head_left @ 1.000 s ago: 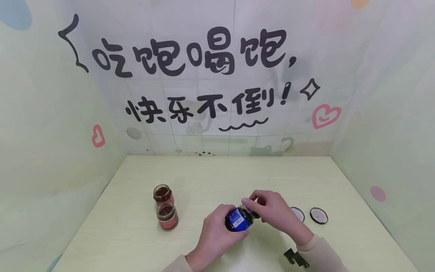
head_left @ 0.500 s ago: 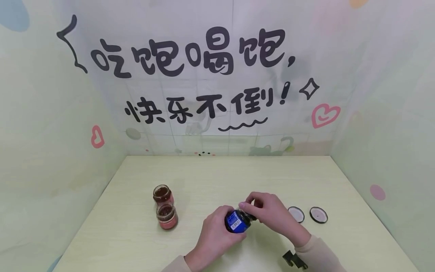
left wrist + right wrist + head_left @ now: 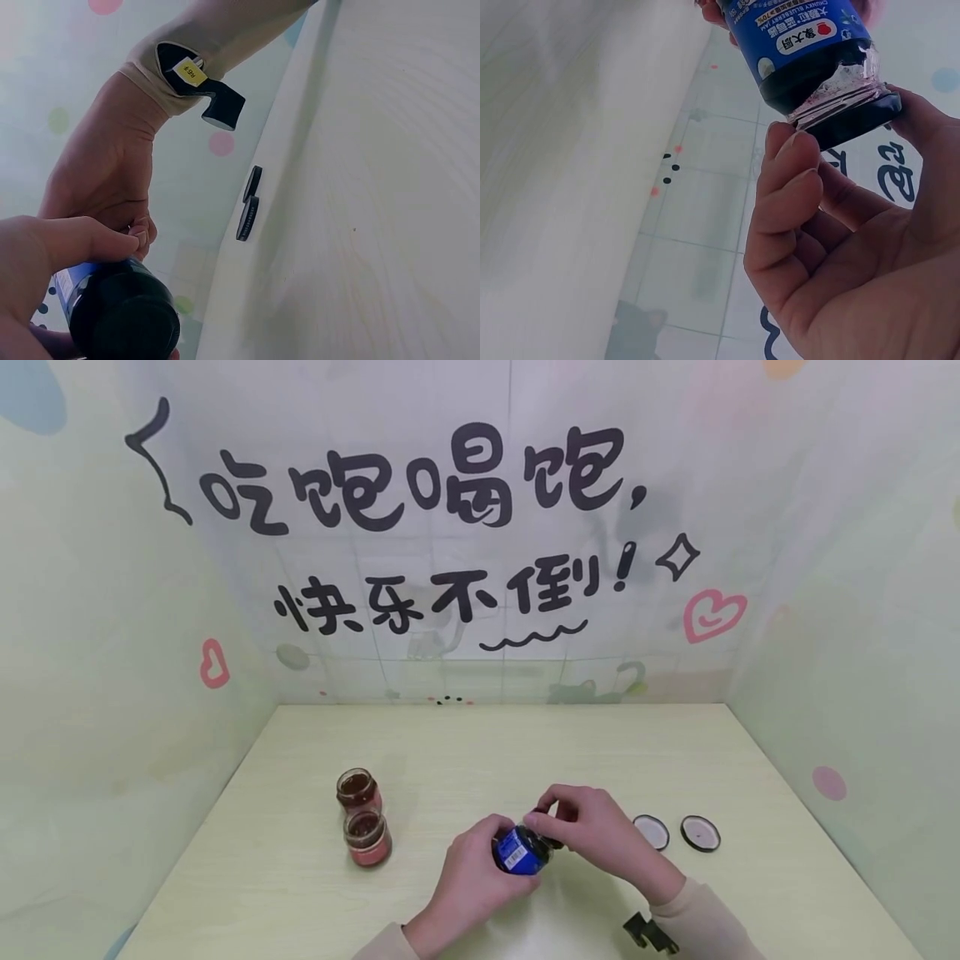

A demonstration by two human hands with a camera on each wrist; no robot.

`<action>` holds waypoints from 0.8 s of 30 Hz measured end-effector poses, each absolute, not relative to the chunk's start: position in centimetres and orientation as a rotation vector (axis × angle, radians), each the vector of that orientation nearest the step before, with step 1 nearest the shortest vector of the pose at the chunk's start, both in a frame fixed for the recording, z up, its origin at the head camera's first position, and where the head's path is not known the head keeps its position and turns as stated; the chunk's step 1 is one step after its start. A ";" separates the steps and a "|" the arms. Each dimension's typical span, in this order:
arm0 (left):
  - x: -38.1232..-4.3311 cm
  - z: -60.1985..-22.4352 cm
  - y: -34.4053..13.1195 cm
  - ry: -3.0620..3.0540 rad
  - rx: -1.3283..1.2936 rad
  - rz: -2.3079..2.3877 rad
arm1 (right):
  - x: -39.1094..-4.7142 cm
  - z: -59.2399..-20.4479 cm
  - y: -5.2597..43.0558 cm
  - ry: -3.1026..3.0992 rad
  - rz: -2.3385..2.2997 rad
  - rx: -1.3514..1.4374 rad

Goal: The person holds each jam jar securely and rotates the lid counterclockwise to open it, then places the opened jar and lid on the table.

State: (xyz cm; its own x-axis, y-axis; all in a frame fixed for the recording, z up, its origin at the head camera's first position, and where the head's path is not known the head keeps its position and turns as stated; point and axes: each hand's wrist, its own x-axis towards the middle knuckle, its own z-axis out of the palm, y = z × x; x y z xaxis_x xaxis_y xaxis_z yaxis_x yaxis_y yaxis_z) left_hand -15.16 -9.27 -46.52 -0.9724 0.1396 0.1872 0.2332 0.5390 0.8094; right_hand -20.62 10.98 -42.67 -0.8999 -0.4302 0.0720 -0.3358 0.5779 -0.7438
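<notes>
Tilted above the table, a blueberry jam jar (image 3: 519, 852) with a blue label is gripped round its body by my left hand (image 3: 471, 872). Its dark base (image 3: 126, 319) faces the left wrist camera. My right hand (image 3: 596, 831) pinches the black lid (image 3: 855, 120) at the jar's mouth, thumb on one side and curled fingers on the other. In the right wrist view, the lid sits over the glass neck (image 3: 840, 90), where dark jam and a clear stretch of glass show. Fingers hide much of the lid in the head view.
Two lidless jars with reddish-brown contents, the rear jar (image 3: 360, 791) and front jar (image 3: 368, 839), stand close together at left. A near lid (image 3: 650, 832) and a far-right lid (image 3: 700, 833) lie pale side up, beyond my right wrist. Patterned walls enclose the table (image 3: 247, 860).
The jar and both hands have shifted slightly left in the head view, and the jar's tilt has changed a little. Left grip and right pinch stay on. The other jars and loose lids rest unmoved.
</notes>
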 end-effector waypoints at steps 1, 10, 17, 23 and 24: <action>-15.1 -46.5 -9.3 -2.667 -0.323 -1.434 | -20.6 -42.7 11.0 2.678 -1.232 -0.657; -15.0 -46.7 -9.5 -2.678 -0.329 -1.435 | -20.4 -42.8 11.1 2.632 -1.246 -0.694; -14.9 -46.7 -9.7 -2.689 -0.326 -1.439 | -20.4 -42.8 11.2 2.596 -1.248 -0.748; -15.0 -46.8 -9.6 -2.692 -0.309 -1.457 | -20.5 -43.1 11.3 2.583 -1.239 -0.776; -15.0 -46.8 -9.6 -2.693 -0.309 -1.457 | -20.5 -43.0 11.4 2.581 -1.238 -0.782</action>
State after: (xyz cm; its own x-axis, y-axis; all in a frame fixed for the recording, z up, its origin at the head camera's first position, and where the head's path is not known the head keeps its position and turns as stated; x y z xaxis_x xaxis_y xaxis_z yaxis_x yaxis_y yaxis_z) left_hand -15.02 -9.63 -46.81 -0.9778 0.1450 0.1511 0.2058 0.5319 0.8214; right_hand -20.52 11.35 -43.05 -0.8471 -0.5272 0.0674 -0.3825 0.5166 -0.7661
